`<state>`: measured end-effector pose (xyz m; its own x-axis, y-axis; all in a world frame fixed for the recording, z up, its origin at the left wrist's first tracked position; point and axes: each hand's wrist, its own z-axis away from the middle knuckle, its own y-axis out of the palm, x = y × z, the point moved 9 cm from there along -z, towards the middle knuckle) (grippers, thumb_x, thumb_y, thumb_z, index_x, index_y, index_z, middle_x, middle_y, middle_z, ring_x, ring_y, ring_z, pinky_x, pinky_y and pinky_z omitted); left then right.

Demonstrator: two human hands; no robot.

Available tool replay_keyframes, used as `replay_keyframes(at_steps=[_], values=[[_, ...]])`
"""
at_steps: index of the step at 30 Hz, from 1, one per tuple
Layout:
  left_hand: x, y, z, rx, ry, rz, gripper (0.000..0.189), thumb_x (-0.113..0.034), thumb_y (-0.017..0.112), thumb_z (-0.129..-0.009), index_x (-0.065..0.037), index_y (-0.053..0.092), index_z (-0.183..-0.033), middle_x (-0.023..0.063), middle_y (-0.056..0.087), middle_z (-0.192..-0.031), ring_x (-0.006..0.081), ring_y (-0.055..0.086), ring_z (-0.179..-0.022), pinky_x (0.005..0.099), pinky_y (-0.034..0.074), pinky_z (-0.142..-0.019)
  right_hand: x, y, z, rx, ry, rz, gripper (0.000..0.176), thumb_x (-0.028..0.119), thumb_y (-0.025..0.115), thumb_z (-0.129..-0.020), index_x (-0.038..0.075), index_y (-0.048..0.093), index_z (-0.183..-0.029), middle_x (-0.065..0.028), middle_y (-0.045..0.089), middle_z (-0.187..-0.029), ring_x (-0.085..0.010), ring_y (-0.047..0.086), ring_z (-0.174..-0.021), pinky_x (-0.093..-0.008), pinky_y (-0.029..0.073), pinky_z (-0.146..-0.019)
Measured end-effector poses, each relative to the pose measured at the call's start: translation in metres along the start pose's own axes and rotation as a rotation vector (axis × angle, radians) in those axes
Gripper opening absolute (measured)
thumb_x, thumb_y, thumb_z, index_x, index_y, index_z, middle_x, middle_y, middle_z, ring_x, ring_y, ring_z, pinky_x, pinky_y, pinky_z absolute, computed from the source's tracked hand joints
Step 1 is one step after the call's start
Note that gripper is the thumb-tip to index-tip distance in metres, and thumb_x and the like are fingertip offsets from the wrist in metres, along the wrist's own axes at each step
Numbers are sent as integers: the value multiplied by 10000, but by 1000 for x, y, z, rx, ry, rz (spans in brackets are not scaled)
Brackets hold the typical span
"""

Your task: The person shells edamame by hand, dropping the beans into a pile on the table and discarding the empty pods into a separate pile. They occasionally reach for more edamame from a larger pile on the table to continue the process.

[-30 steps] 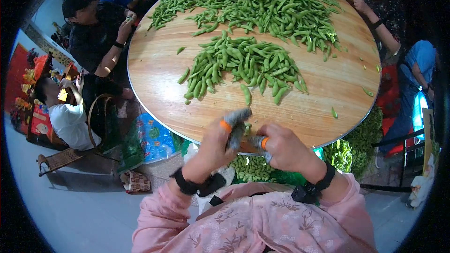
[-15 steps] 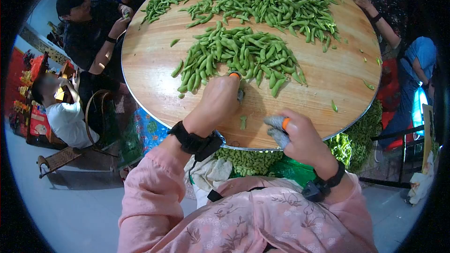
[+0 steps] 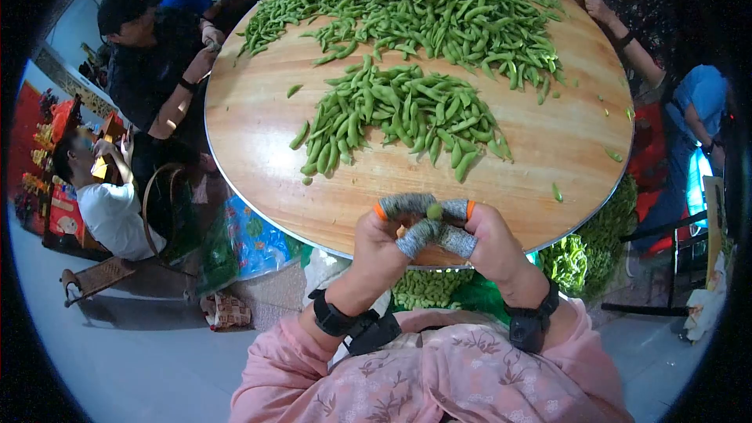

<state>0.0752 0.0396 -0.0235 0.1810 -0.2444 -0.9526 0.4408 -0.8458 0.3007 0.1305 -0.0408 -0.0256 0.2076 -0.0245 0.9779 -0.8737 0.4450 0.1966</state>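
My left hand (image 3: 385,241) and my right hand (image 3: 487,241) meet at the near edge of the round wooden table (image 3: 266,133). Grey finger covers with orange bands wrap the thumbs and index fingers. Between the touching fingertips shows a green pod (image 3: 435,211), mostly hidden, pinched by both hands. Beyond them lies a small pile of green pods (image 3: 403,106), with a larger pile of pods (image 3: 439,4) behind it.
Shelled green beans (image 3: 427,288) lie below the table edge, beside bright empty-looking pods (image 3: 565,266). One person in a black cap (image 3: 129,0) is at the left, another person (image 3: 638,16) at the upper right. A chair (image 3: 160,211) stands at left.
My left hand has drawn back from the small pile to the near edge. My right hand has moved slightly down, and both hands' fingertips now meet around a pod.
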Motion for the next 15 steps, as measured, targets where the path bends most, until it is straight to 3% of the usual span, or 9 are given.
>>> replay_keyframes(at_steps=[2,4,5,6,7,8,10,11,15], values=[[-11,5,2,54,126,-202,202,-7,597,-727,-15,533,-919,51,563,-837,133,543,-788,255,437,-725,7,-7,5,-32,-29,95,240,45,548,-770,-19,535,-1001,-52,587,-883,-96,533,-784,-240,434,-705],[-15,8,2,88,110,-176,198,-8,599,-730,-10,533,-917,42,549,-842,120,534,-797,236,421,-735,16,-11,13,-96,-49,304,185,44,558,-756,-28,565,-926,-76,596,-896,-96,535,-808,-244,435,-697],[-13,4,3,33,59,-158,177,-25,590,-744,-10,533,-911,34,547,-823,109,529,-766,224,420,-698,22,-16,16,-163,-119,331,192,58,585,-723,-29,576,-894,-110,593,-832,-156,566,-748,-276,447,-660],[-11,1,3,-22,4,-139,159,-41,581,-758,-10,532,-905,26,546,-804,99,524,-734,213,420,-661,26,-17,17,-164,-127,335,192,58,585,-723,-29,576,-894,-110,593,-832,-156,566,-748,-276,447,-660],[-6,-2,2,-54,-87,-101,177,-169,527,-818,-5,553,-878,41,557,-715,76,498,-598,161,372,-534,44,-19,21,-222,-260,620,207,53,590,-691,-27,579,-881,-119,577,-801,-202,559,-719,-299,449,-640],[-13,-4,0,-51,-76,-101,177,-169,527,-818,-5,553,-878,41,557,-715,76,498,-598,161,372,-534,61,-17,27,-280,-394,905,222,48,595,-659,-24,581,-868,-127,561,-770,-249,552,-689,-321,451,-620],[22,16,20,196,-674,265,369,-369,422,-855,-23,548,-870,37,532,-595,91,477,-490,182,343,-436,72,-13,29,-252,-506,983,222,44,591,-626,-20,583,-838,-121,543,-754,-271,532,-677,-339,445,-600],[33,21,26,200,-787,240,501,-493,334,-842,-38,543,-852,37,502,-514,100,442,-413,199,295,-363,78,-5,32,-219,-607,1055,222,40,587,-593,-17,585,-807,-114,526,-737,-293,512,-664,-357,440,-580],[22,33,33,325,-814,315,421,-418,364,-861,-36,540,-844,45,509,-520,98,445,-417,191,304,-363,82,-1,35,-202,-643,1165,194,21,567,-570,-14,578,-761,-99,528,-760,-267,513,-680,-356,434,-578]])
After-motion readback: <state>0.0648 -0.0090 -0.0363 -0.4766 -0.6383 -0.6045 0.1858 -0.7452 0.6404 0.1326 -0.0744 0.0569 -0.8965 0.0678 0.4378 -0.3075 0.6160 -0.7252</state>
